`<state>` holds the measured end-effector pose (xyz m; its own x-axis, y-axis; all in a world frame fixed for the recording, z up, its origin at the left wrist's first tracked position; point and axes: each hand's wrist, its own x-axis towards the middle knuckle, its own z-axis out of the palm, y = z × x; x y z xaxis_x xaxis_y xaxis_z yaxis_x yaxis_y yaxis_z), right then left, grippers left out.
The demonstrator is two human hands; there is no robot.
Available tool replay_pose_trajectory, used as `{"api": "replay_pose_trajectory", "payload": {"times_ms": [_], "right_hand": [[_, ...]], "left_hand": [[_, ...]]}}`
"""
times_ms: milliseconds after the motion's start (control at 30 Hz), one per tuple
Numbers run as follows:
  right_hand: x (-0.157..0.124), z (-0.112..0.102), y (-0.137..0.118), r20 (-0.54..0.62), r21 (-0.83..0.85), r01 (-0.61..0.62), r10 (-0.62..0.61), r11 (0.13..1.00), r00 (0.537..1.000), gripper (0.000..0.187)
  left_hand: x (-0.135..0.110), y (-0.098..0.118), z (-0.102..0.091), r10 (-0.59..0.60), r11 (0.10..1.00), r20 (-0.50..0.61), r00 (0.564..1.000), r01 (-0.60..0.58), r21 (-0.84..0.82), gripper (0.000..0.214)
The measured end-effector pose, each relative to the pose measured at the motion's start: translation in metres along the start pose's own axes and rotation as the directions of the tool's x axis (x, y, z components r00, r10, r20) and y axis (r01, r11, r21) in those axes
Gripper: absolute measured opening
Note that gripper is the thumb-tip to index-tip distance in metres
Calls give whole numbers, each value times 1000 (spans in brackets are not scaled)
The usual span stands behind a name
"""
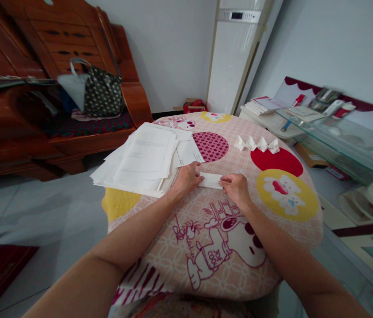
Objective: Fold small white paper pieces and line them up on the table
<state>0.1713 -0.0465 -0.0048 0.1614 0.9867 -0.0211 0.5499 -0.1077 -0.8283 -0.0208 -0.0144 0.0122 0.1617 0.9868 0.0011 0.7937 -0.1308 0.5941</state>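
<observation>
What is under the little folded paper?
The folded paper lies on the pink cartoon tablecloth, with the left hand and right hand holding its ends. The print beneath is covered.

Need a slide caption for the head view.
The left hand and right hand hold a folded white paper on the cartoon tablecloth, beside a paper stack.
</observation>
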Motion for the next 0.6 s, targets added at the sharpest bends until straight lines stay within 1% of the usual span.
{"api": "replay_pose_trajectory", "payload": {"times_ms": [200,433,533,600], "right_hand": [[3,1,6,9,-41,49,-49,998,999,16],[7,2,4,-9,-210,117,-122,971,993,15],[8,2,1,-3,-267,127,-133,955,991,15],[8,1,1,-2,-289,132,-138,948,990,14]], "left_hand": [[1,-2,2,7,1000,-17,1000,-7,2,52],[-1,2,0,16,999,-9,1000,-16,46,55],[-4,2,0,40,997,-9,999,-39,71,56],[-3,-1,3,86,993,-31,996,-83,88,56]]}}
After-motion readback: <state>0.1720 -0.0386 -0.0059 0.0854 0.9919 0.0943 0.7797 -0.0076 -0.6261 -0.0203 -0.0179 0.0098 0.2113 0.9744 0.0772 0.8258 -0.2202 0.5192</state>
